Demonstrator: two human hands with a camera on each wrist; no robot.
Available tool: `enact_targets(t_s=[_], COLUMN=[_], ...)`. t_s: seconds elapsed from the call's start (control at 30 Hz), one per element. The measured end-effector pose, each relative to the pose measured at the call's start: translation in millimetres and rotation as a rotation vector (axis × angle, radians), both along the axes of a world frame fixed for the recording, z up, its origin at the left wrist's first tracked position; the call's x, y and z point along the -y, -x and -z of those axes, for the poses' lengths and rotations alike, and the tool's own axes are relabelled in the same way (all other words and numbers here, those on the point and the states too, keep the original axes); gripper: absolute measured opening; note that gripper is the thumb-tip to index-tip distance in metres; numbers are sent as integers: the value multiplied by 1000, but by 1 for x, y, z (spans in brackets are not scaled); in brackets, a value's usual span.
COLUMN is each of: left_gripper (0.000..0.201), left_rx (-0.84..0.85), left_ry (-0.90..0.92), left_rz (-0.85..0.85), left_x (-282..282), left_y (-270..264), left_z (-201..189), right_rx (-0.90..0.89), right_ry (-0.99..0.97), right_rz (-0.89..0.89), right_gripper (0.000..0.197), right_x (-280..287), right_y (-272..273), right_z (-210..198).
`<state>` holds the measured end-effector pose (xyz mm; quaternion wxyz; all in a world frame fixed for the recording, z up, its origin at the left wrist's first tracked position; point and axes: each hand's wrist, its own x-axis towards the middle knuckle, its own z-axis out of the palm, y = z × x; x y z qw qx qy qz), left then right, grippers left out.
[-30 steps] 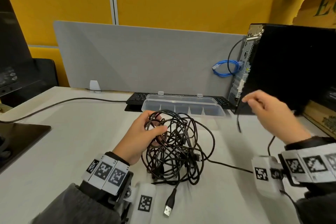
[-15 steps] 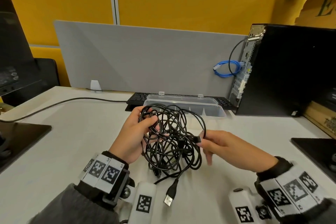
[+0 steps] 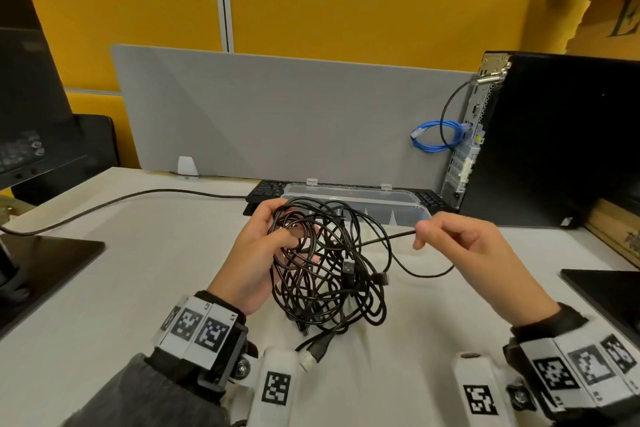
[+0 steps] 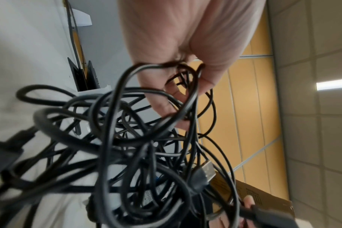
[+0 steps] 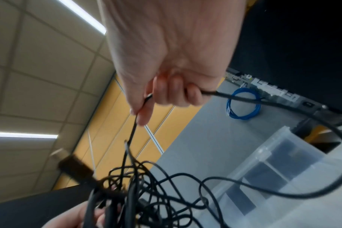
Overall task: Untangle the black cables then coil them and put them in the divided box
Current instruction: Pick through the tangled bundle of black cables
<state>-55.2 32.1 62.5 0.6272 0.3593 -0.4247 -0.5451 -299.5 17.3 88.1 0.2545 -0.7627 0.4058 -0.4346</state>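
A tangle of black cables (image 3: 332,274) hangs just above the white desk, with USB plugs (image 3: 348,269) dangling in it. My left hand (image 3: 284,222) grips its upper left loops, thumb over the strands; the left wrist view shows the fingers (image 4: 178,95) curled through the cable loops (image 4: 127,146). My right hand (image 3: 422,230) pinches one strand (image 3: 388,237) drawn out to the right of the bundle. In the right wrist view, thumb and forefinger (image 5: 144,111) hold that strand (image 5: 132,134). The clear divided box (image 3: 401,199) sits open behind the tangle, partly hidden by it.
A black keyboard (image 3: 266,189) lies behind the box against a grey divider (image 3: 277,114). A black PC tower (image 3: 554,142) with a blue cable coil (image 3: 433,135) stands at back right. Monitor bases sit at left (image 3: 45,260) and right (image 3: 602,288). A power cord (image 3: 121,199) crosses the desk.
My right hand came down from near the PC tower to the tangle, took a strand and drew it out to the right. The left hand raised the bundle slightly.
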Motion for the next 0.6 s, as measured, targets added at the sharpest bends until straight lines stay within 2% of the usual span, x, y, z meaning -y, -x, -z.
enact_targets(t_s=[0.2,0.3,0.43,0.6], left_gripper=[51,53,50,51], left_rx=[-29,-39,-63,-172], left_ry=[27,49,56,61], left_rz=[39,60,77,121], left_x=[1,0,0,-2], left_y=[-2,-3,-2,-1], left_z=[2,3,2,0], right_rx=[-197,-272,-253,-215], right_ry=[-65,-58,-49,-19], right_rz=[-151,-171,-173,-123], right_gripper=[21,25,24,24], right_x=[-4,-5,-4,-4], right_y=[-10,-16,-24,-30], right_z=[7,13,17,19])
